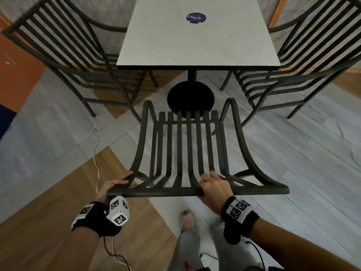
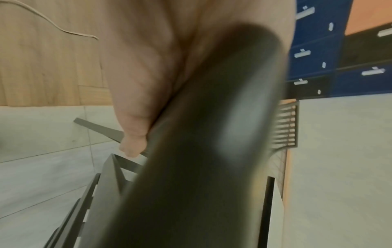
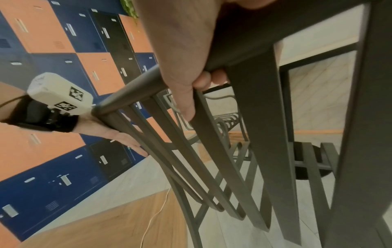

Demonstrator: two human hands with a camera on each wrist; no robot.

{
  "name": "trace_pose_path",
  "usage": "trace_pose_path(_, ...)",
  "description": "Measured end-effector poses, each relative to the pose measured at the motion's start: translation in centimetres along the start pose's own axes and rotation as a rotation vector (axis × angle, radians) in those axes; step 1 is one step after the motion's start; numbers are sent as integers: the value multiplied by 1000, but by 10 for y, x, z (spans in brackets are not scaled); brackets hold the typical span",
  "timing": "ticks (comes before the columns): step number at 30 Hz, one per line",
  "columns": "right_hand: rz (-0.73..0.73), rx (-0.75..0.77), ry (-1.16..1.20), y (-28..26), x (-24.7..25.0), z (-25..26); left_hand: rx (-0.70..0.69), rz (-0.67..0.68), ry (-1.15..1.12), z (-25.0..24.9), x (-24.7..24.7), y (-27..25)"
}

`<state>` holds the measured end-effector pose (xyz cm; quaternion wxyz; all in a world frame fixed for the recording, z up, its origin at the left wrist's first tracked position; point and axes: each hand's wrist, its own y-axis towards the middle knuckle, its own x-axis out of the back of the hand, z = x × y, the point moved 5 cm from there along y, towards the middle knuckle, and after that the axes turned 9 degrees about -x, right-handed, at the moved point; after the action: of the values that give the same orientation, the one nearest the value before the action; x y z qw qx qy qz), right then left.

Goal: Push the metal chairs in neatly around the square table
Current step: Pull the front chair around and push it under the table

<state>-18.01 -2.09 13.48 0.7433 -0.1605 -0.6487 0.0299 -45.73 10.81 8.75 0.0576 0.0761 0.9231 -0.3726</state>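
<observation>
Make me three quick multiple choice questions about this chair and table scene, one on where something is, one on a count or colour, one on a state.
1. Where is the round sticker?
A. on the table top
B. on the floor
C. on a chair seat

2. How many metal chairs show in the head view?
A. one
B. three
C. five

3. The near chair is
A. tucked fully under the table
B. lying on its side
C. short of the table, gripped by its top rail

Answers: 1 A, sticker lies on the pale top. 2 B, one near, one each side. 3 C, right hand curls round the rail.
</observation>
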Motion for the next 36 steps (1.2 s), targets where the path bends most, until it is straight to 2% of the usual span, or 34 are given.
trace_pose_path(3,8,4,60,1,0,-14,16,45,50,-3,-7,0)
trace_pose_path(5,2,-7,112,-4,2,-32,11,114,176,-6,-15,-7)
trace_pose_path(7,-3,-62,83,-14,2,-61,-105,80,475,-13,-16,-19)
trace_pose_path(8,-10,-101,49,-19,1,-79,-197,89,710,-15,-17,-24)
trace_pose_path(10,1,-188,-10,-27,-1,-107,-314,220,1216,-15,-30,-36)
trace_pose_path(11,15,-223,-30,-27,-1,-115,-349,288,1394,-12,-38,-38)
trace_pose_path(13,29,-264,-62,-26,0,-121,-355,348,1572,-8,-52,-32)
trace_pose_path(15,17,-297,-67,-23,1,-122,-437,371,1624,-18,-68,-29)
trace_pose_path(17,17,-322,-55,-16,2,-126,-453,369,1638,-32,-81,-26)
trace_pose_path(21,6,-308,-59,15,19,-132,-468,267,1890,-56,-93,-2)
trace_pose_path(24,14,-287,-97,45,31,-137,-423,213,1884,-71,-97,33)
trace_pose_path(29,79,-266,-128,102,52,-153,-461,56,1873,-112,-118,83)
trace_pose_path(36,72,-276,-89,174,73,-184,-523,12,1841,-158,-159,126)
